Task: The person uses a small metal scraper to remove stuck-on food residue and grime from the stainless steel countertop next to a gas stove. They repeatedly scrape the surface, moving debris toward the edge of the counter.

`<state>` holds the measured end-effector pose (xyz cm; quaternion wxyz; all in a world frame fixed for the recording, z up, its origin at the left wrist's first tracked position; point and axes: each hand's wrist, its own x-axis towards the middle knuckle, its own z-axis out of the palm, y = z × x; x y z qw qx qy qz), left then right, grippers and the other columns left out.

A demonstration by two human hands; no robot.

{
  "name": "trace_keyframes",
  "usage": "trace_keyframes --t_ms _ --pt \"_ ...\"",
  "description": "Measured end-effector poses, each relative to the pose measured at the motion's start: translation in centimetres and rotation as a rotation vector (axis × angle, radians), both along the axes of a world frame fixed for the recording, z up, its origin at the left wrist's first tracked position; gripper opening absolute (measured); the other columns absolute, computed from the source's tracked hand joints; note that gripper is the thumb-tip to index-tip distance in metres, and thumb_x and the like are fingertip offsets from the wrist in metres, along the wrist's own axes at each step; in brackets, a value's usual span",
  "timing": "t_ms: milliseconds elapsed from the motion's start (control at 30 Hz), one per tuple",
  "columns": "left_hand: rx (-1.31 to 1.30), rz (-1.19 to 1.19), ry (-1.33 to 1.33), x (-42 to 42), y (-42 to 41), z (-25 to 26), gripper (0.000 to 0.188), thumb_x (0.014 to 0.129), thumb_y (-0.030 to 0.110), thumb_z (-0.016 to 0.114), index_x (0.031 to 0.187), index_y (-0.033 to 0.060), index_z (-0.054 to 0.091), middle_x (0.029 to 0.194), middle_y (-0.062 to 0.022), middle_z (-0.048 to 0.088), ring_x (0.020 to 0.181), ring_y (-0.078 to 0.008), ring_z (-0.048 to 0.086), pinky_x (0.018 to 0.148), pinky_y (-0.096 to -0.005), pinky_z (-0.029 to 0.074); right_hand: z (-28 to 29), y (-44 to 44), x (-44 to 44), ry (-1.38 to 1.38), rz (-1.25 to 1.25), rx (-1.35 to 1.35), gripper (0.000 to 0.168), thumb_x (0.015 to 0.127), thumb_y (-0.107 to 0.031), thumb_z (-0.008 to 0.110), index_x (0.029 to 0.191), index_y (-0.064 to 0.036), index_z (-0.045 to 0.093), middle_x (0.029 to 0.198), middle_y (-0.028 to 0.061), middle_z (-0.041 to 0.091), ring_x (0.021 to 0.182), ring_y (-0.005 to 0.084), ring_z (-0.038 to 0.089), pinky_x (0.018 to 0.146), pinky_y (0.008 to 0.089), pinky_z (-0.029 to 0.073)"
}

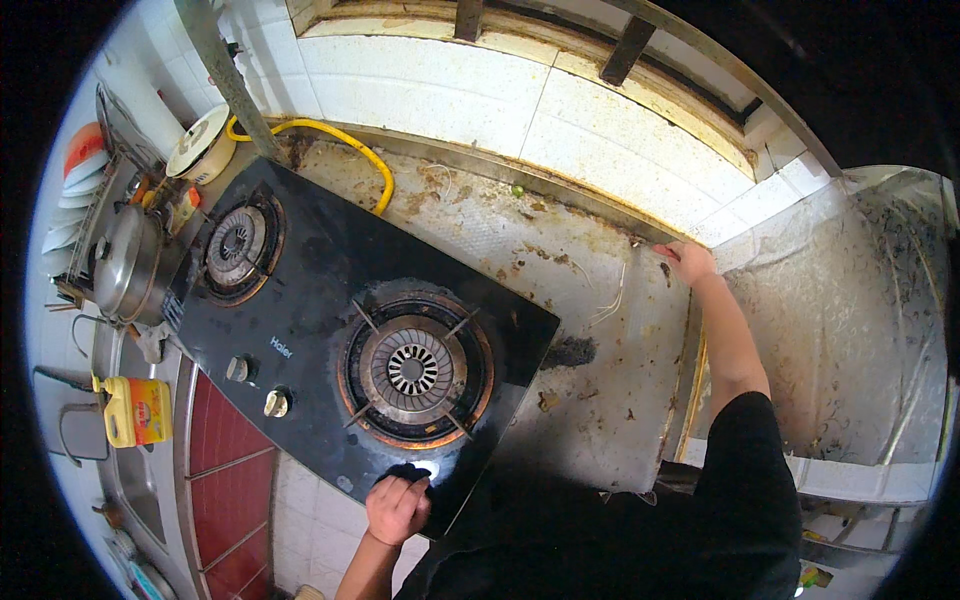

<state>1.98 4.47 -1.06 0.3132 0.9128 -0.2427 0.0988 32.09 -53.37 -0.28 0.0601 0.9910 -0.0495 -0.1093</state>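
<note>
The black glass gas stove (pixel 311 322) lies at an angle on a stained, metallic-looking counter surface (pixel 607 375). At its front edge is my left hand (pixel 397 506), fingers curled by a dark patch; whether it grips anything is unclear. My right arm reaches across to the back right, where my right hand (pixel 686 262) is low over the counter near the wall, fingertips together. A small pale scrap (pixel 636 241) lies just beyond them; whether the fingers pinch something is too small to tell. Pale thin strands (pixel 616 300), brown residue and a small green piece (pixel 517 190) lie on the surface.
A yellow hose (pixel 360 146) curves behind the stove, near an upright post (pixel 229 82). To the left stand a lidded metal pot (pixel 127 262), an enamel basin (pixel 210 154), racked plates (pixel 75 202) and a yellow jug (pixel 139 412) by the sink (pixel 135 480). A burner (pixel 412 367) has raised supports.
</note>
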Motion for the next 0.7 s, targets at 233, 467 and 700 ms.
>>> trace_keyframes --t_ms 233,467,700 --pt "0.001 0.021 0.006 -0.1 -0.1 -0.4 0.027 0.065 0.004 0.066 0.092 0.0060 0.065 0.068 -0.0068 0.052 0.059 -0.0250 0.054 0.051 -0.0357 0.045 1.1 2.5 -0.5 -0.069 0.141 0.063 0.036 0.093 -0.035 0.050 0.128 -0.028 0.055 0.092 0.0107 0.068 0.082 0.0313 0.064 0.075 0.0422 0.052" --pt "0.029 0.025 0.004 0.2 -0.2 -0.2 0.027 0.064 0.006 0.067 0.091 0.0062 0.066 0.068 -0.0058 0.052 0.059 -0.0239 0.054 0.052 -0.0346 0.045 -0.6 12.8 6.9 -0.129 0.543 -0.030 0.037 0.095 -0.034 0.045 0.133 -0.037 0.049 0.071 0.0115 0.061 0.065 0.0308 0.061 0.060 0.0440 0.049" --pt "0.071 0.038 0.017 0.1 -0.1 0.2 0.027 0.065 0.008 0.068 0.092 0.0072 0.067 0.068 -0.0044 0.052 0.060 -0.0224 0.054 0.053 -0.0331 0.046 1.7 22.2 13.1 0.038 0.591 -0.039 0.033 0.096 -0.028 0.042 0.126 -0.034 0.055 0.086 0.0086 0.067 0.078 0.0269 0.067 0.066 0.0417 0.052"
